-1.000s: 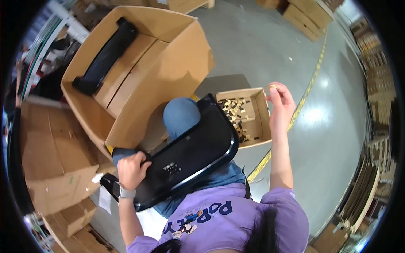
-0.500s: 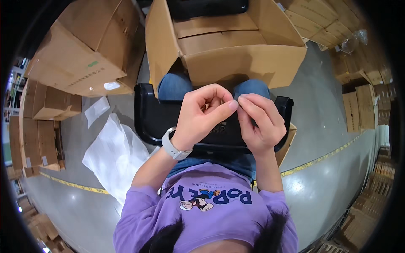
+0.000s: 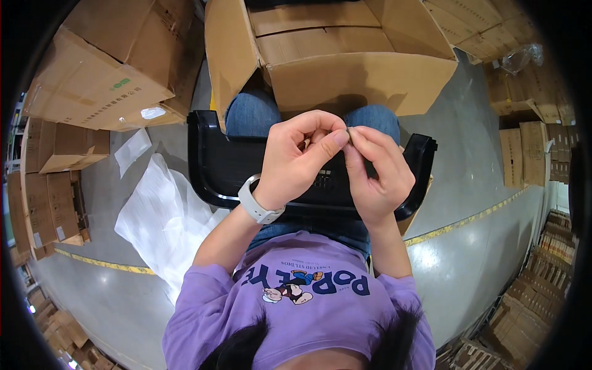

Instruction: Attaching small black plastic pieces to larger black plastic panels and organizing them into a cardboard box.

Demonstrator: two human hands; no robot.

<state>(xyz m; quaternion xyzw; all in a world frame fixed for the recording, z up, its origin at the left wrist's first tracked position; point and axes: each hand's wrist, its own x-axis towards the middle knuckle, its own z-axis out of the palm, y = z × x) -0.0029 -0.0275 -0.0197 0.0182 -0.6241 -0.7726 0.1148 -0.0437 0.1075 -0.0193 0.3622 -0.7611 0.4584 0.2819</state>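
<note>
An open cardboard box (image 3: 364, 80) stands just beyond the knees (image 3: 250, 114), its near wall closing off the space ahead. To the left are a large carton (image 3: 111, 80) and a crumpled white sheet (image 3: 157, 216) on the grey floor (image 3: 462, 185); stacked cartons (image 3: 521, 154) stand well apart on the right. A black panel (image 3: 324, 196) lies across the lap, its long axis running side to side, its two end arms pointing away from the body; both hands hide part of its middle. Above it, the right hand (image 3: 382, 172) pinches a small dark piece (image 3: 349, 137), too small to show its direction. The left hand (image 3: 302, 151) brings thumb and forefinger tips to it; whether they grip it, I cannot tell.
</note>
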